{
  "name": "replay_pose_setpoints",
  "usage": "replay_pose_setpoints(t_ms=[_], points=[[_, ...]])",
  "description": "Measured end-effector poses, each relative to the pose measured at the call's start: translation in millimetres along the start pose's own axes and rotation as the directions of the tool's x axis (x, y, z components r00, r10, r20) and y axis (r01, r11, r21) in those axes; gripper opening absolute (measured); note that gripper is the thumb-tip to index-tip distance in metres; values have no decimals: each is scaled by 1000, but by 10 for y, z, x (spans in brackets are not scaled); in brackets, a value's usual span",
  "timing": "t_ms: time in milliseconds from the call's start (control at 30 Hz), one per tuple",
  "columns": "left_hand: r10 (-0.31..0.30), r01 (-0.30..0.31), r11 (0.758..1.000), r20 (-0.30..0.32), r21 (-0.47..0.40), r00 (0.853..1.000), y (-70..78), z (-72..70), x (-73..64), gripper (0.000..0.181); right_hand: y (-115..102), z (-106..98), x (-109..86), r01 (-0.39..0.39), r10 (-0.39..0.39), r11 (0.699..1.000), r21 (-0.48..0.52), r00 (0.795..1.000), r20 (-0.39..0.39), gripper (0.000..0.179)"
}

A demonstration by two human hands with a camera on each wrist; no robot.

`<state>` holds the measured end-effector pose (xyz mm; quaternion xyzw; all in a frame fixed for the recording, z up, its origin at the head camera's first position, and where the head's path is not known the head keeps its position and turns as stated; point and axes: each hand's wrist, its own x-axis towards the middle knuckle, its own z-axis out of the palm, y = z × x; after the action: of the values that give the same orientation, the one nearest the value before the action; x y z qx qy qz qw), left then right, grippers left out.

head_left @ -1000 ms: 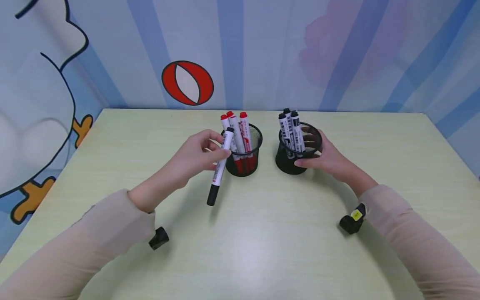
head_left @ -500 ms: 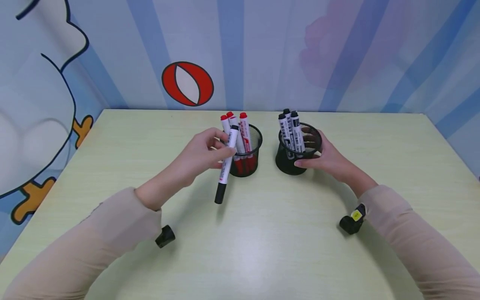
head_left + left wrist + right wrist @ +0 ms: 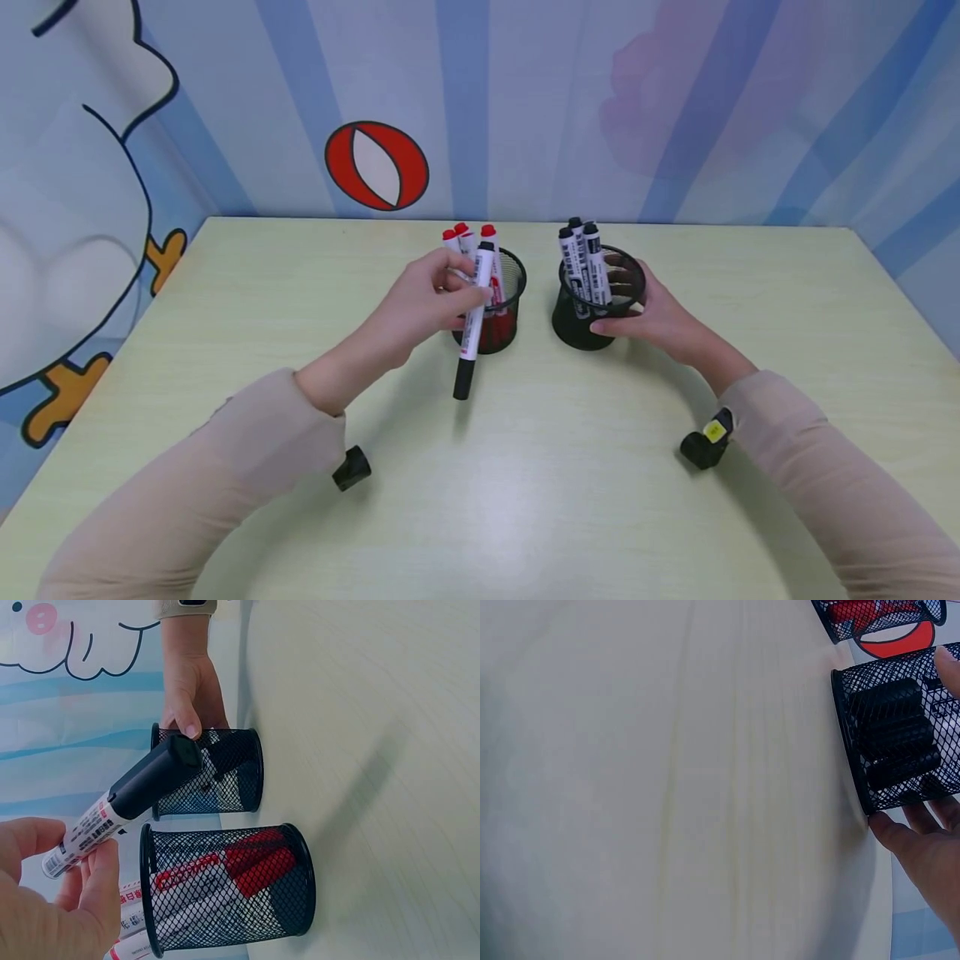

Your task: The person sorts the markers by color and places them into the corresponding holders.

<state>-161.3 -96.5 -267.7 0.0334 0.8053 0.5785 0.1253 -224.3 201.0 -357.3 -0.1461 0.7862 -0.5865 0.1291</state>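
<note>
My left hand (image 3: 433, 300) pinches a white marker (image 3: 471, 333) between thumb and fingers. The marker is tilted, its large black cap (image 3: 154, 776) pointing down, above the table. Just behind it stands a black mesh pen holder (image 3: 519, 287) with several red-capped markers (image 3: 489, 236), partly hidden by the hand. To the right, another mesh pen holder (image 3: 581, 332) stands upright with several black-capped markers (image 3: 597, 271). My right hand (image 3: 667, 321) grips this holder from its right side, thumb in front and fingers behind the mesh. Black cap ends (image 3: 896, 731) show through its wall.
Both holders stand on a pale wooden table (image 3: 525, 483), with a gap between them. Behind the table rises a blue striped wall (image 3: 525, 108) with a printed red-and-white ball (image 3: 377, 165). A small black camera (image 3: 705, 446) sits at the right wrist.
My left hand has moved rightward with the marker, from the left side of the red-marker holder to in front of it. My right hand keeps its grip on the other holder.
</note>
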Motion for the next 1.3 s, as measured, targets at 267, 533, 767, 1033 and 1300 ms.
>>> replay_pose_setpoints(t_ms=[267,533,767,1033,1300], points=[[8,-8,999,7,-33,1000,-12,70,51,32,-2,-3,-4,3,-3,1000,6,1000,4,88],[20,-20,999,4,-46,1000,19,137,53,31,-7,-2,-7,9,-9,1000,8,1000,7,88],[31,-30,996,14,-79,999,12,184,97,29,4,-17,8,8,-8,1000,-1,1000,7,88],[23,-20,995,23,-94,999,21,232,145,31,9,-28,25,12,-12,1000,-1,1000,9,89],[30,-29,995,14,-93,999,49,273,181,31,15,-35,25,18,-19,1000,8,1000,13,88]])
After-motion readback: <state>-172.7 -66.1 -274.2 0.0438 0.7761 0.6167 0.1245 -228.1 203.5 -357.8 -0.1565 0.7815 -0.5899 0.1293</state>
